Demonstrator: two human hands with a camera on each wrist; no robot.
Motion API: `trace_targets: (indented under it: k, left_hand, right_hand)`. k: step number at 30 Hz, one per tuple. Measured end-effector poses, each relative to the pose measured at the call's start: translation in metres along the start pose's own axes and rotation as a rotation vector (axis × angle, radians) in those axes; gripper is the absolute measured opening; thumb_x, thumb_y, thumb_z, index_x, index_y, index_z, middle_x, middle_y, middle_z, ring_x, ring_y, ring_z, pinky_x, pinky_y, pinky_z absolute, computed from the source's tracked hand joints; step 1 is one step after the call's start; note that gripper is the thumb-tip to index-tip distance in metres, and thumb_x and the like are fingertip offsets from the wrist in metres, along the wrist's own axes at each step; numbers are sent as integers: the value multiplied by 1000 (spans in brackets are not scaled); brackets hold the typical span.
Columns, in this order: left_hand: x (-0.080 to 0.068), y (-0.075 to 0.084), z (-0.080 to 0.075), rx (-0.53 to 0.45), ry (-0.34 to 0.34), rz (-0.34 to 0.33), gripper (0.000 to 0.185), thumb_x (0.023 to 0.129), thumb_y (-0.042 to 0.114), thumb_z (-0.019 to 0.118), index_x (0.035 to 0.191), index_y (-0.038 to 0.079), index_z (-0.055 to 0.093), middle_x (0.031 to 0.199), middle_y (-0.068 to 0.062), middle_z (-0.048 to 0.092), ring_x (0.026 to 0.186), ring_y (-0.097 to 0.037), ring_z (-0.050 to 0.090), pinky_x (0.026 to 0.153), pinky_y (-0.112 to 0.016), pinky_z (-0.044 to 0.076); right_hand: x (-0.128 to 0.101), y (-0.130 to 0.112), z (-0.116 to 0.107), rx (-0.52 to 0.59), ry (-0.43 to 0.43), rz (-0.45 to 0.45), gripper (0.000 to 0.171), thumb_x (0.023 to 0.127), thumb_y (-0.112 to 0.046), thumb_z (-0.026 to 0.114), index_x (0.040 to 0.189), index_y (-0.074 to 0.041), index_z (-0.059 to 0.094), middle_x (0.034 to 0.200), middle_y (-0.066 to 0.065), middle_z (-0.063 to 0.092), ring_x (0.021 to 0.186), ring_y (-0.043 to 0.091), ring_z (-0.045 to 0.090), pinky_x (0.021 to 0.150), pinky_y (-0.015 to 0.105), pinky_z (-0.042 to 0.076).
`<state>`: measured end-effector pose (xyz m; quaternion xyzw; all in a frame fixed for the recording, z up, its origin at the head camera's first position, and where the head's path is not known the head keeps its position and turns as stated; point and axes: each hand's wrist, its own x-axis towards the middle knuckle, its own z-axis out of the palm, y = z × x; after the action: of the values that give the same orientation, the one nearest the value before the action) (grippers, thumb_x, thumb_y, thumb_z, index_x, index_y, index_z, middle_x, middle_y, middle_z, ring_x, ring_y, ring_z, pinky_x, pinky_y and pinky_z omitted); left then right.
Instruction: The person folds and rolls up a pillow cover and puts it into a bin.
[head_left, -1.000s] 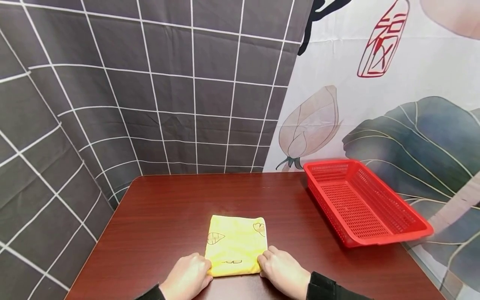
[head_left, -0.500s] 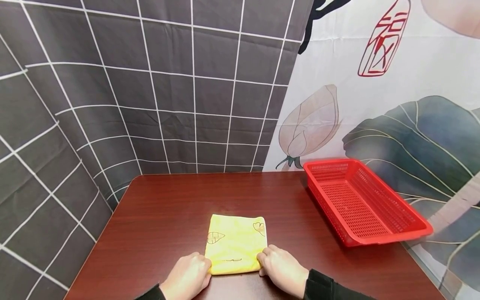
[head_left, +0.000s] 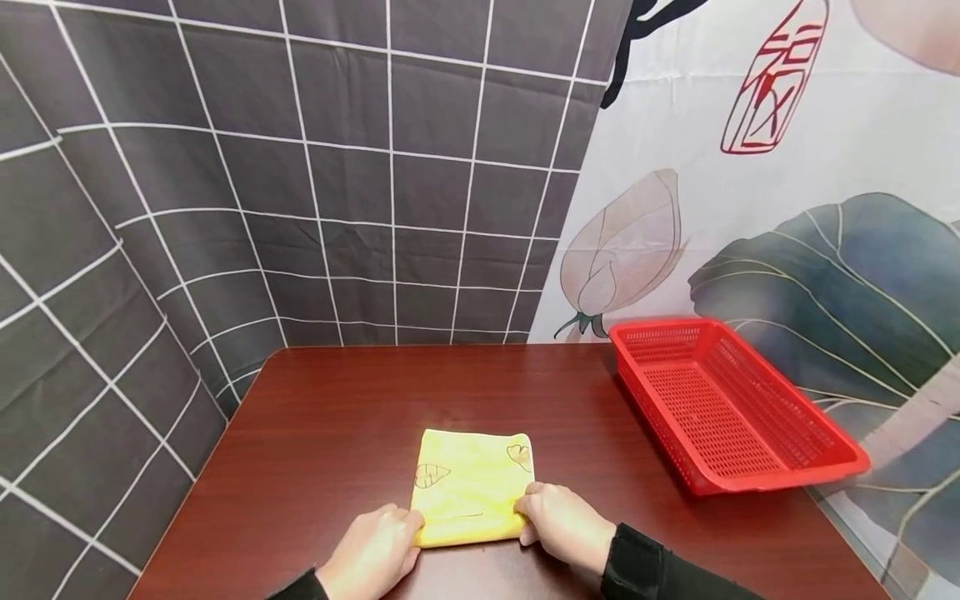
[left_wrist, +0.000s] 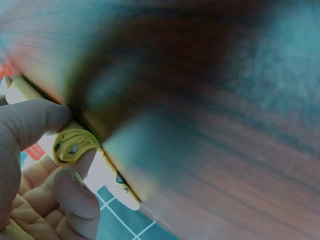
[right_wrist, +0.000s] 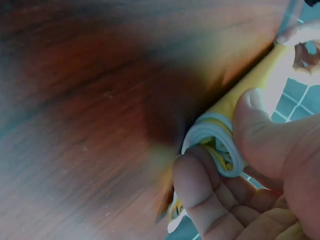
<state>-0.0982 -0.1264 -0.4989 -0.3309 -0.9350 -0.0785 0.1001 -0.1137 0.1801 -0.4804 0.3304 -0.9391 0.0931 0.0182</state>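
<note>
1. On the dark wooden tabletop (head_left: 337, 417), a yellow cloth (head_left: 471, 483) lies near the front edge, folded into a rectangle, with its near edge rolled into a tight coil.
2. Both hands are set apart at the two near corners. The left hand (head_left: 375, 550) pinches the left end of the roll, with thumb and fingers (left_wrist: 75, 192) curled round the coil, as the left wrist view shows.
3. The right hand (head_left: 566, 525) grips the right end the same way; the right wrist view shows the spiral of layers between the thumb and fingers (right_wrist: 192, 185).
4. The step in hand looks like rolling the cloth away from the body. To do it well, both ends should probably turn at the same pace, so the roll stays straight and square to the cloth's side edges.
5. Light downward pressure against the tabletop would likely keep the coil tight; a loose grip could let the inner layers spring open.
6. A red basket (head_left: 840, 467) stands well apart to the right, by the patterned curtain (head_left: 750, 233).
</note>
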Motion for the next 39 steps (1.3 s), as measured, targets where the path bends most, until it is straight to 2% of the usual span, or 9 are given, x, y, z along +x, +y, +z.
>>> trace_targets:
  k: [3,7,14,26,33,39]
  left_hand:
    - [-1,-1,0,-29,-12,-1,32,81,24,91,91,16,61,75,9,65,72,-12,63,59,-30,49]
    - [-2,-2,0,-30,-8,3,33,81,26,91,91,17,61,75,9,66,73,-12,64,60,-30,49]
    - [-3,-1,-2,-51,-38,-16,30,83,26,90,88,18,62,74,9,64,72,-12,62,59,-30,47]
    - [-5,2,-5,-60,-64,14,22,88,24,84,84,19,64,78,8,68,74,-12,63,62,-30,49]
    - [-3,2,0,-62,-7,34,30,87,24,84,75,22,57,70,11,62,66,-11,59,58,-30,46]
    - [0,-6,7,-141,-76,10,33,93,28,78,73,23,52,63,13,49,60,-6,49,55,-31,42]
  right_hand:
    - [2,3,-1,32,-35,11,17,80,-15,87,80,-17,71,71,-9,52,66,4,42,64,21,41]
    - [4,5,-3,43,-65,30,17,80,-17,90,85,-16,74,73,-10,57,68,4,44,65,23,44]
    - [8,4,-5,46,-80,32,20,80,-18,92,79,-17,72,67,-11,51,64,7,41,63,22,40]
    - [10,5,-7,48,-72,23,23,77,-16,92,76,-18,70,65,-12,50,63,6,40,62,22,40]
    - [9,4,-7,56,-79,35,24,78,-15,92,74,-18,68,65,-13,46,62,6,39,62,22,39]
    - [9,4,-6,43,-81,36,20,79,-15,91,78,-16,71,67,-12,51,64,6,41,64,22,40]
